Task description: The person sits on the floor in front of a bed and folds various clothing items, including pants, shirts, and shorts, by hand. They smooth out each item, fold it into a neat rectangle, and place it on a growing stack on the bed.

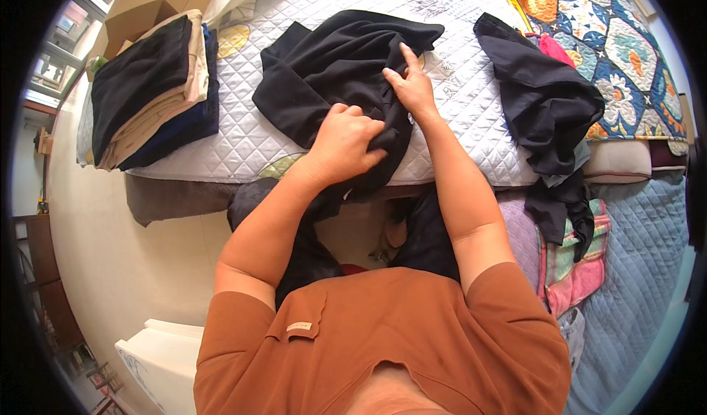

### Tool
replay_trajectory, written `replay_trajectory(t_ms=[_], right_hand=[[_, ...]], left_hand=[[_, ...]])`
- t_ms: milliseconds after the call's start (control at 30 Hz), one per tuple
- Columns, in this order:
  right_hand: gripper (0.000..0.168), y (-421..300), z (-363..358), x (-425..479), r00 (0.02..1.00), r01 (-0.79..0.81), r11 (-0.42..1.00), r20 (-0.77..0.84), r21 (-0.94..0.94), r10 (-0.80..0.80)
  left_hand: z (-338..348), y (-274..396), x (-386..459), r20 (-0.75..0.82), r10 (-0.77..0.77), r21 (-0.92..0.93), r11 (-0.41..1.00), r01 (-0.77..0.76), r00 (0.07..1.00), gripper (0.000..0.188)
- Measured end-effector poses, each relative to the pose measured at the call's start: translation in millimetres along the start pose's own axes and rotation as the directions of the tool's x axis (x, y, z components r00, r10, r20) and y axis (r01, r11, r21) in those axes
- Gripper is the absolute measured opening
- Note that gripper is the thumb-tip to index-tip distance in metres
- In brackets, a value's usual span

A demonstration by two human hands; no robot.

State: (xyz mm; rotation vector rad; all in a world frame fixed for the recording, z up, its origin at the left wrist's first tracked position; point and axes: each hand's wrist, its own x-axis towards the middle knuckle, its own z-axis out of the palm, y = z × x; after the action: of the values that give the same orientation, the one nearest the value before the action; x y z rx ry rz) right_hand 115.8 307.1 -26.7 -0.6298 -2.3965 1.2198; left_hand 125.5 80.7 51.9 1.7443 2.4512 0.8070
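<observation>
A black garment lies rumpled on the white quilted bedcover in front of me. My left hand is on its near part, fingers curled, with the cloth bunched beneath them; the fingertips are partly hidden, so a grip cannot be made out. My right hand touches the garment's right edge, index finger stretched out and thumb apart. The near end of the garment hangs over the bed's edge between my knees. To the right lies a second dark garment, crumpled, partly hanging off the bed.
At the left stands a stack of folded clothes, black on top, beside an open cardboard box. A patterned quilt covers the far right. Striped cloth and a blue quilted cover lie lower right. A white piece of furniture stands lower left.
</observation>
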Motion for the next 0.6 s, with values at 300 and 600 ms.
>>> replay_trajectory(t_ms=[300, 600], right_hand=[[0.028, -21, -57, 21, 0.973, -0.024, 0.685, -0.141, 0.728, 0.184], [0.027, 14, -123, 32, 0.797, 0.278, 0.42, -0.451, 0.864, 0.402]], left_hand=[[-21, -15, -21, 0.072, -0.241, -0.192, 0.949, 0.251, 0.968, 0.103], [-22, -14, -17, 0.313, -0.324, 0.119, 0.946, 0.301, 0.893, 0.06]])
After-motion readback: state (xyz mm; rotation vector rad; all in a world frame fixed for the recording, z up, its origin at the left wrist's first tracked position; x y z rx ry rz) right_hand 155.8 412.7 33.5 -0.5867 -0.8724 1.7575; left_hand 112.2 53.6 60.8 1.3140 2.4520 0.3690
